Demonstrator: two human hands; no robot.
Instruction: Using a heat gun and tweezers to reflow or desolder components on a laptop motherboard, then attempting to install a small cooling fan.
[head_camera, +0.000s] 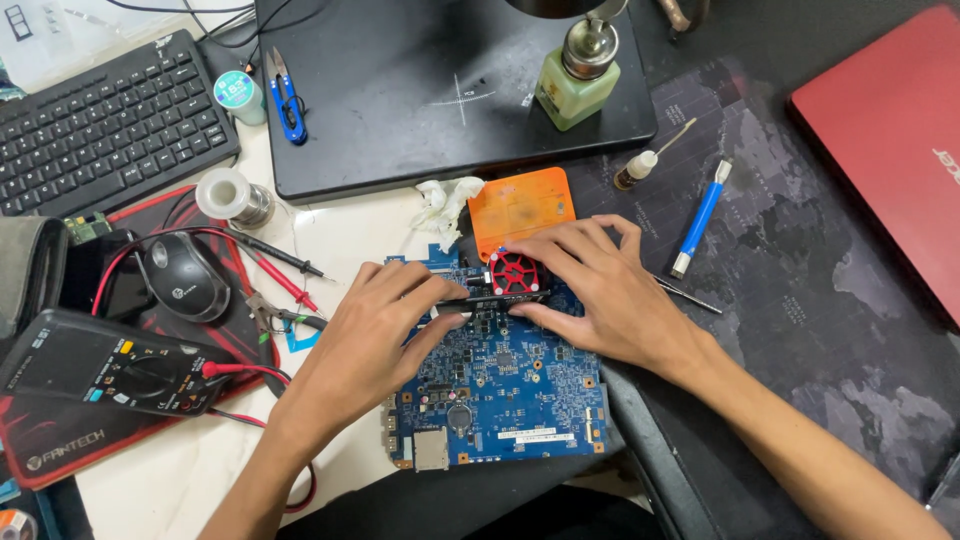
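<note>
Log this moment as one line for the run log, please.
left hand: on blue circuit board, pinching thin black strip | right hand: holding strip's other end by red fan | nearby: multimeter, mouse

Our circuit board (505, 395) lies in the middle of the surface (180, 475). Our left hand (365, 345) and right hand (600, 290) rest on its far end. Left of it lie a mouse (185, 275) and a meter (105, 365). Behind them sits a keyboard (105, 125).
</note>
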